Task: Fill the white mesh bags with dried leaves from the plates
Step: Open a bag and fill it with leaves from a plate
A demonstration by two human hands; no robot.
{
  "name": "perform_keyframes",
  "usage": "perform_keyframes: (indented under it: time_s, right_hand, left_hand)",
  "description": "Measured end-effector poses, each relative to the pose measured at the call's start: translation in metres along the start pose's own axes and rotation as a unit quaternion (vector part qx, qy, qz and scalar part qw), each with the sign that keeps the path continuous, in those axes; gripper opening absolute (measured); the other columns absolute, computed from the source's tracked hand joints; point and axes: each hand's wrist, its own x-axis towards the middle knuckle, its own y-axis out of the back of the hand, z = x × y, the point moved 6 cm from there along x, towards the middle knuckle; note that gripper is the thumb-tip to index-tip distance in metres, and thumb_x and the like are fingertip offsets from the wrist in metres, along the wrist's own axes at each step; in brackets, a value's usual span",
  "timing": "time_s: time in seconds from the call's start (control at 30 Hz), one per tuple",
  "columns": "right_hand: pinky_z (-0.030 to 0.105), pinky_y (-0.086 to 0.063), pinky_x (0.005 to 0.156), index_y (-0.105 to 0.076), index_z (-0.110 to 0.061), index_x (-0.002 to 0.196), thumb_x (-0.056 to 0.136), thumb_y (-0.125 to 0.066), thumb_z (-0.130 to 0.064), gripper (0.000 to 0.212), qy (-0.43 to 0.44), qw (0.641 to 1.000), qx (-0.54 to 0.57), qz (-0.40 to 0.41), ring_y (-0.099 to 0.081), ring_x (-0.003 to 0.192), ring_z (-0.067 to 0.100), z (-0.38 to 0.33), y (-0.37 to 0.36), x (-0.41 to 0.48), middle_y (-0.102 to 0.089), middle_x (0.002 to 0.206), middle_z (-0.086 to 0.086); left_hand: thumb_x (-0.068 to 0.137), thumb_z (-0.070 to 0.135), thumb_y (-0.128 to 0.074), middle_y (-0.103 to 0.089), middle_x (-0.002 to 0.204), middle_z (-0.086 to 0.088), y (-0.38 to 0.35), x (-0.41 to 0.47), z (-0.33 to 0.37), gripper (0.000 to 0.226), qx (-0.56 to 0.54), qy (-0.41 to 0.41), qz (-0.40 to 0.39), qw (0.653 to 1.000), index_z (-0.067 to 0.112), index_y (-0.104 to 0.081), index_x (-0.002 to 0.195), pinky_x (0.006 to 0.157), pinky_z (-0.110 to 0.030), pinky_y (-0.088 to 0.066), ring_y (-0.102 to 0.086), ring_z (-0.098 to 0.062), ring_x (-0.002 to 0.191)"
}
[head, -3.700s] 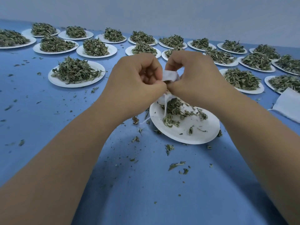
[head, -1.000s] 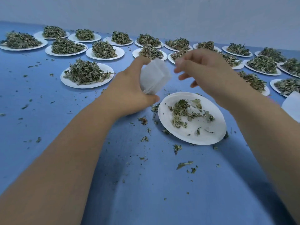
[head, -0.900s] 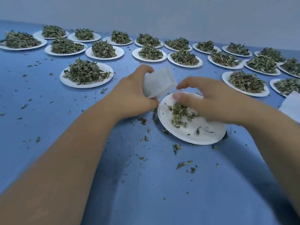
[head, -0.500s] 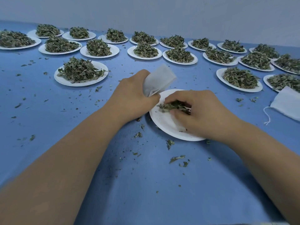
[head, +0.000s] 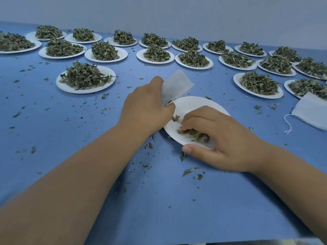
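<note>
- Closest to me is bare blue surface [head: 159, 200] with loose crumbs [head: 190, 171] of leaf scattered just short of the plate.
- My right hand [head: 226, 138] was up in the air a second ago. Now it's down on the near plate [head: 194, 105], fingers curled over a small clump of dried leaves [head: 190, 132], thumb stretched along the near rim. It looks more like raking and cupping than a clean pinch so far.
- The thin scatter that sat mid-plate has been dragged to the near edge. The rest of the plate shows white, with only a scrap or two left by my left thumb.
- My left hand [head: 146, 110] hasn't budged from the plate's left rim. It grips the white mesh bag [head: 177, 85] by its lower end, and the bag sticks up and away over the far rim. I can't tell from here whether the mouth is held open.
- My take is that this is the last scoop from this plate. Next I lift the clump into the bag, then it needs tying off. The bits are crumbly, so I expect some to drop.
- Off to the right a spare bag [head: 313, 112] lies flat, its string [head: 287, 123] trailing.
- Further out there's a heaped plate [head: 62, 85] on the left and another [head: 256, 93] on the right, then rows of full plates [head: 194, 68] back to the wall. Plenty left to do.
</note>
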Motion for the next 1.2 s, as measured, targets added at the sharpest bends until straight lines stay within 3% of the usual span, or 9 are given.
perform_keyframes:
  time_s: [0.2,0.4,0.53,0.63,0.77,0.87,1.0,1.1,1.2]
  right_hand:
    - [0.024,-0.035,0.061,-0.049,-0.011,0.066,0.101,-0.055,-0.029,0.04,0.018,0.995,0.0,0.1,-0.039,0.065,0.015,-0.005,0.004,0.001,-0.042,0.064,-0.003]
    - [0.021,-0.026,0.05,-0.04,-0.002,0.054,0.092,-0.065,-0.016,0.047,-0.143,0.963,0.188,0.129,-0.032,0.047,0.011,0.022,0.009,-0.002,-0.034,0.051,0.01]
    - [0.012,-0.029,0.046,-0.04,-0.001,0.053,0.09,-0.066,-0.007,0.046,-0.234,0.92,0.247,0.194,-0.028,0.041,0.005,0.036,0.032,0.004,-0.028,0.047,0.0]
    - [0.022,-0.024,0.044,-0.031,-0.009,0.054,0.09,-0.063,-0.006,0.048,-0.29,0.834,0.38,0.277,-0.02,0.045,0.018,0.043,0.047,0.021,-0.023,0.054,0.014]
    - [0.026,-0.02,0.042,-0.041,-0.017,0.063,0.088,-0.057,-0.003,0.033,-0.347,0.64,0.587,0.353,-0.02,0.053,0.016,0.053,0.05,0.051,-0.033,0.055,-0.001]
    - [0.023,-0.023,0.04,-0.044,-0.014,0.071,0.087,-0.054,0.0,0.024,-0.347,0.547,0.662,0.377,-0.027,0.046,0.012,0.052,0.047,0.073,-0.035,0.053,-0.003]
    - [0.021,-0.028,0.042,-0.049,-0.011,0.07,0.082,-0.056,0.003,0.02,-0.38,0.58,0.609,0.386,-0.031,0.044,0.016,0.047,0.043,0.085,-0.041,0.055,0.002]
    - [0.023,-0.039,0.049,-0.057,-0.011,0.073,0.079,-0.058,0.007,0.019,-0.373,0.624,0.558,0.401,-0.043,0.055,0.018,0.046,0.042,0.086,-0.055,0.066,0.004]
    - [0.026,-0.051,0.066,-0.066,-0.011,0.078,0.081,-0.06,0.01,0.022,-0.337,0.629,0.572,0.404,-0.063,0.075,0.019,0.046,0.043,0.088,-0.067,0.078,0.004]
  left_hand:
    - [0.078,0.04,-0.06,-0.044,0.075,0.011,0.001,0.0,-0.003,0.028,-0.008,0.011,0.014,1.0,0.025,-0.042,0.094,0.056,-0.033,-0.031,-0.047,-0.028,0.071]
    - [0.08,0.041,-0.059,-0.05,0.079,0.006,0.004,0.0,-0.003,0.028,-0.027,0.011,0.016,0.999,0.024,-0.043,0.096,0.052,-0.032,-0.032,-0.051,-0.028,0.071]
    - [0.081,0.038,-0.061,-0.047,0.077,0.007,0.007,0.0,0.0,0.028,-0.027,0.0,0.015,1.0,0.021,-0.044,0.096,0.054,-0.034,-0.034,-0.051,-0.029,0.072]
    - [0.078,0.038,-0.06,-0.057,0.085,0.002,0.014,0.001,0.006,0.033,-0.02,-0.016,0.029,0.999,0.019,-0.05,0.103,0.061,-0.039,-0.045,-0.054,-0.03,0.076]
    - [0.078,0.038,-0.063,-0.061,0.093,0.002,0.018,-0.001,0.012,0.037,-0.024,-0.029,0.021,0.999,0.022,-0.051,0.109,0.07,-0.045,-0.051,-0.057,-0.031,0.083]
    - [0.078,0.04,-0.065,-0.062,0.094,0.002,0.019,-0.002,0.013,0.039,-0.026,-0.032,0.02,0.999,0.024,-0.051,0.11,0.071,-0.044,-0.05,-0.057,-0.031,0.084]
    - [0.077,0.039,-0.067,-0.062,0.092,0.004,0.02,-0.002,0.015,0.039,-0.025,-0.034,0.028,0.999,0.026,-0.05,0.111,0.069,-0.042,-0.05,-0.057,-0.03,0.082]
    - [0.077,0.037,-0.066,-0.061,0.089,0.005,0.021,-0.002,0.014,0.037,-0.028,-0.029,0.036,0.999,0.027,-0.05,0.108,0.067,-0.042,-0.05,-0.057,-0.029,0.079]
    - [0.076,0.037,-0.065,-0.06,0.088,0.005,0.02,-0.001,0.015,0.037,-0.026,-0.034,0.032,0.999,0.027,-0.05,0.109,0.066,-0.04,-0.046,-0.056,-0.028,0.079]
